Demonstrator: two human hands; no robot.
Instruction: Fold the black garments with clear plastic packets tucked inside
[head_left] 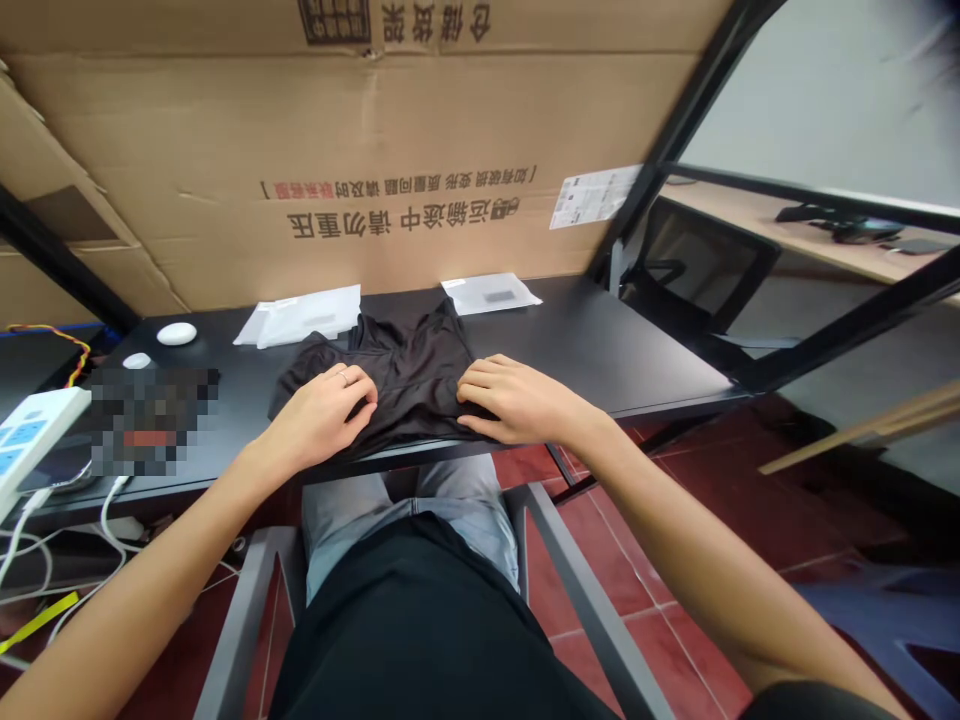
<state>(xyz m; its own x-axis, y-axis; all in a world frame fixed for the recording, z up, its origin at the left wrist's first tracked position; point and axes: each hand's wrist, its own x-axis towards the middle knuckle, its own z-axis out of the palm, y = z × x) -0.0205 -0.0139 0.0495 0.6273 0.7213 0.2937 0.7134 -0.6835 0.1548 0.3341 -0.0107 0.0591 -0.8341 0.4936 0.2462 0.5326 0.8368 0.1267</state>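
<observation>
A thin black garment [409, 375], which looks like a sleeveless top, lies spread and wrinkled along the front edge of the black desk [570, 340]. Its far side rises into a few points or straps; its exact cut is hard to make out. My left hand [330, 410], with a ring on one finger, rests on the garment's left part with fingers curled into the cloth. At the right side my right hand [510, 398] has its thumb and fingers bent together on the fabric edge. The cloth between the two hands lies on the desktop.
Flat white packets [311, 315] and another packet [491, 293] lie behind the garment. A large cardboard panel [367, 130] stands at the back. To the left are a white round case [176, 334], a power strip [37, 435] and cables. Black metal frame posts [679, 110] flank the desk.
</observation>
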